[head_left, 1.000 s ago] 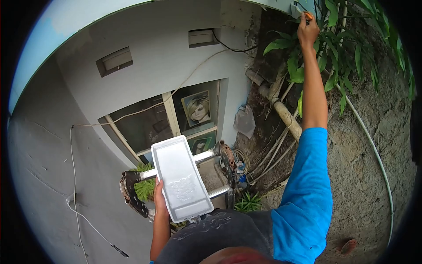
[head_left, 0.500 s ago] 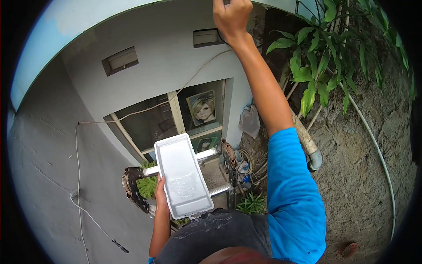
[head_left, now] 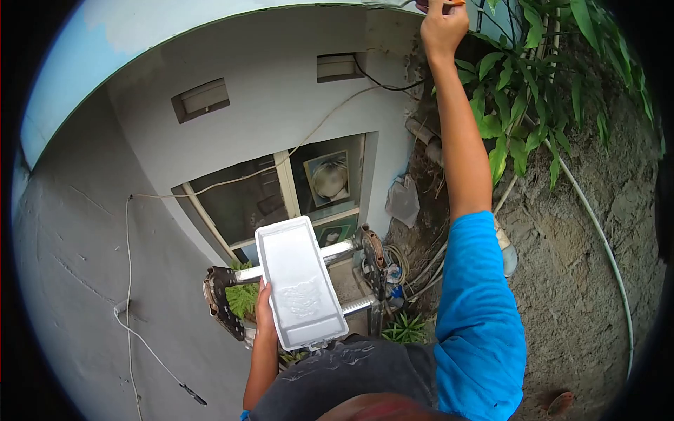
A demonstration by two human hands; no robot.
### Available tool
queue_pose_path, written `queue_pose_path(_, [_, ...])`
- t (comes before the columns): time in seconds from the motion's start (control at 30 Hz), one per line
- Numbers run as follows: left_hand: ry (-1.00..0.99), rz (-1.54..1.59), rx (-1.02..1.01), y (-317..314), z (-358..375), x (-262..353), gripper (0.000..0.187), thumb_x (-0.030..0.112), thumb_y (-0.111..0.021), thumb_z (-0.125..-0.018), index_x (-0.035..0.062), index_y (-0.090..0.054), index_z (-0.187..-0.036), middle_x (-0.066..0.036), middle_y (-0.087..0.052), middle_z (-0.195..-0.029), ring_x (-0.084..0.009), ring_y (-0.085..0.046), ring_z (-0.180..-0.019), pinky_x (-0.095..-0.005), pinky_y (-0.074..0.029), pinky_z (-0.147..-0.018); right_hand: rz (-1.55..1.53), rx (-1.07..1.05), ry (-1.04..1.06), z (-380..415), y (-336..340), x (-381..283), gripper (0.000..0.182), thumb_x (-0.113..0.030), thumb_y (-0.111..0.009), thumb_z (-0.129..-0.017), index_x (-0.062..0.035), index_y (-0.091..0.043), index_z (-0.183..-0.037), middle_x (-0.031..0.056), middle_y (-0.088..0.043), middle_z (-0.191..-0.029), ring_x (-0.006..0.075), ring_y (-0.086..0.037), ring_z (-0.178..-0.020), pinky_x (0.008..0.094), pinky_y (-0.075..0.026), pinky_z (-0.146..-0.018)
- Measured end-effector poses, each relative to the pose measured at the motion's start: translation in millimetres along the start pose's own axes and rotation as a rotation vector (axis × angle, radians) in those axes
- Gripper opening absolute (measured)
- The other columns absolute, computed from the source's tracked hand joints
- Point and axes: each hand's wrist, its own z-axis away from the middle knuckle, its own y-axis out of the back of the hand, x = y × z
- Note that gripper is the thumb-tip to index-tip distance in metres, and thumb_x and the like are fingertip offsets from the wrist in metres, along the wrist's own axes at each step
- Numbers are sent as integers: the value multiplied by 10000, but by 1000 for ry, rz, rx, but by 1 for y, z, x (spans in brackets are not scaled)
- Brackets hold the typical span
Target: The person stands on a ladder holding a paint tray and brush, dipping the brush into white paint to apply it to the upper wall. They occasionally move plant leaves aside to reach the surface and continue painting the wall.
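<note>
My left hand [head_left: 265, 309] grips the left side of a white paint tray [head_left: 295, 274], its fingers mostly hidden beneath. White paint coats the tray, with a rough textured patch in its lower half. My right hand [head_left: 445, 29] is raised to the upper edge of the view, closed around the orange handle [head_left: 456, 3] of what looks like a paint roller. Most of that tool is cut off by the frame. Close to the hand runs the pale blue and white edge of an overhang [head_left: 281, 5].
A metal ladder [head_left: 337, 250] stands below the tray. Behind are a window [head_left: 284, 182], a grey wall [head_left: 77, 266] and a hanging cable [head_left: 210, 188]. Leafy plants [head_left: 516, 91] and a pipe [head_left: 597, 231] line the rough wall on the right.
My right hand has moved right and slightly down, and the orange handle now shows. The tray sits slightly further right in view, as does the background.
</note>
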Motion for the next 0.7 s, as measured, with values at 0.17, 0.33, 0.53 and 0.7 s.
queue_pose_path(0.17, [10,-10,13,9,-5,-7,688,311,-495,-969,28,-218,-1531,-127,-420,-1465,-222,-449,-1304,-308,-337,-1078,413,84,264,-32,56,49,199,-206,-624,-898,-16,-663,-939,146,-704,-832,327,-685,-737,401,-532,-671])
queue_pose_path(0.33, [12,23,8,9,-5,-8,658,306,-493,-966,33,-256,-1516,-125,-452,-1431,-225,-473,-1277,-309,-349,-1069,546,-42,464,-14,9,32,183,-185,-615,-894,-19,-652,-962,144,-700,-839,325,-675,-723,416,-528,-659])
queue_pose_path(0.53, [8,36,-12,13,-7,-10,675,280,-490,-973,21,-211,-1530,-133,-426,-1461,-230,-462,-1294,-308,-346,-1072,24,-84,507,43,-79,-100,140,-109,-593,-910,21,-598,-960,199,-614,-782,331,-621,-665,359,-491,-598])
queue_pose_path(0.7, [19,70,-36,5,-2,-4,664,277,-486,-975,24,-220,-1527,-130,-434,-1453,-230,-468,-1285,-310,-350,-1070,-334,-226,27,43,-98,-116,168,-128,-584,-933,37,-586,-964,111,-610,-764,182,-622,-655,339,-512,-608])
